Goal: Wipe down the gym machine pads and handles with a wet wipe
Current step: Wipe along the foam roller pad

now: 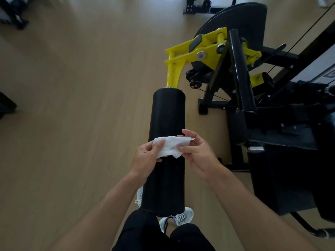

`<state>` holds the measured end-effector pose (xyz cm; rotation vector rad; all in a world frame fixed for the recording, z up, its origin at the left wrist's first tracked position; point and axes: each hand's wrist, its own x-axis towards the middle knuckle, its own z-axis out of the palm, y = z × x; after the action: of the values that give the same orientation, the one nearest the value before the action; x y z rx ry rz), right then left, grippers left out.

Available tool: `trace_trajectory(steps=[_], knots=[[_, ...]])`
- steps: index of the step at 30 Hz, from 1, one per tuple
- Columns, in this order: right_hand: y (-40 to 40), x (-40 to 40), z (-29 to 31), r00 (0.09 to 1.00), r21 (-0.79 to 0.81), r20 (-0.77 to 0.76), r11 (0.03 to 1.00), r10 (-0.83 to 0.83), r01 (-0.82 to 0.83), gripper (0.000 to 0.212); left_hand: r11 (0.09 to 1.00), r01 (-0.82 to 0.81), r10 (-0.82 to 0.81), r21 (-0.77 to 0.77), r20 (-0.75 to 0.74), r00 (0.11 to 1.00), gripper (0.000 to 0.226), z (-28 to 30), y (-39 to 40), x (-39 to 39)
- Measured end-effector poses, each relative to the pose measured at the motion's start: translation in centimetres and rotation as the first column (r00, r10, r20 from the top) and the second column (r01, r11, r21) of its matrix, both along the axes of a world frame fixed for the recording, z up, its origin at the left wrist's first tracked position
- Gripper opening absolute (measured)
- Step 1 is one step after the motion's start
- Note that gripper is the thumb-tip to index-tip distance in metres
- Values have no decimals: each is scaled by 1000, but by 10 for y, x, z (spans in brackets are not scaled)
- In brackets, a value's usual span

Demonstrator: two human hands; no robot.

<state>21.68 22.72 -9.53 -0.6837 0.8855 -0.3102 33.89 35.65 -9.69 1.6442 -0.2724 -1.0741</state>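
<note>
A long black roller pad (167,113) on a yellow arm (178,59) runs from the machine toward me, in the middle of the view. Above its middle I hold a white wet wipe (172,145) stretched between both hands. My left hand (147,156) grips the wipe's left end with thumb on top. My right hand (197,151) pinches the right end between thumb and fingertips. The wipe hangs just over the pad; contact with the pad cannot be told.
The black machine frame (282,124) with a thin upright black handle bar (241,69) and a small black pad (237,129) stands to the right. Wooden floor (72,105) spreads left. My legs and sneakers (178,217) are under the pad's near end.
</note>
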Motion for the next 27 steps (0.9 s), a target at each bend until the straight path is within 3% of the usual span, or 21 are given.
trace_trajectory(steps=[4, 7, 10, 12, 14, 16, 18, 19, 20, 21, 23, 25, 27], knots=[[1, 9, 0, 996, 58, -34, 995, -79, 81, 49, 1000, -7, 4, -30, -88, 996, 25, -4, -3, 11], [1, 20, 7, 994, 99, -110, 995, -19, 30, 30, 1000, -2, -1, -22, -133, 991, 17, -9, -8, 24], [2, 29, 11, 985, 137, -171, 991, 30, -6, 40, 999, 33, -35, -21, -136, 990, 16, -14, -12, 36], [2, 35, 10, 981, 45, -172, 996, 89, -83, 31, 999, 40, -42, -21, -147, 988, 16, -16, -15, 43], [1, 42, 6, 975, -179, -213, 978, 70, -109, 20, 999, 45, -48, -21, -149, 988, 16, -17, -19, 49], [-4, 49, 3, 977, -519, -209, 852, -47, -70, 12, 999, 29, -33, -29, -139, 990, 19, -19, -25, 57], [-11, 52, 1, 967, -843, -214, 527, -139, -111, 17, 999, -5, -1, -46, -128, 992, 31, -21, -29, 68], [-12, 54, 1, 953, -923, -249, 341, -174, -179, 21, 999, -20, 15, -46, -113, 994, 37, -21, -31, 74], [-10, 55, -2, 932, -943, -306, 199, -193, -268, 25, 999, -36, 32, -40, -86, 996, 40, -22, -32, 79], [-6, 55, -7, 902, -916, -398, 126, -169, -380, 31, 998, -57, 56, -33, -50, 997, 37, -23, -32, 83], [12, 55, -22, 741, -738, -672, 84, 5, -670, 50, 993, -119, 119, -14, 4, 993, 27, -23, -31, 88], [33, 54, -39, 535, -541, -833, -9, 139, -841, 65, 987, -158, 158, -6, 16, 987, 28, -27, -29, 91], [43, 57, -49, 527, -528, -838, 36, 139, -849, 68, 988, -155, 155, -5, 14, 988, 25, -32, -27, 94]])
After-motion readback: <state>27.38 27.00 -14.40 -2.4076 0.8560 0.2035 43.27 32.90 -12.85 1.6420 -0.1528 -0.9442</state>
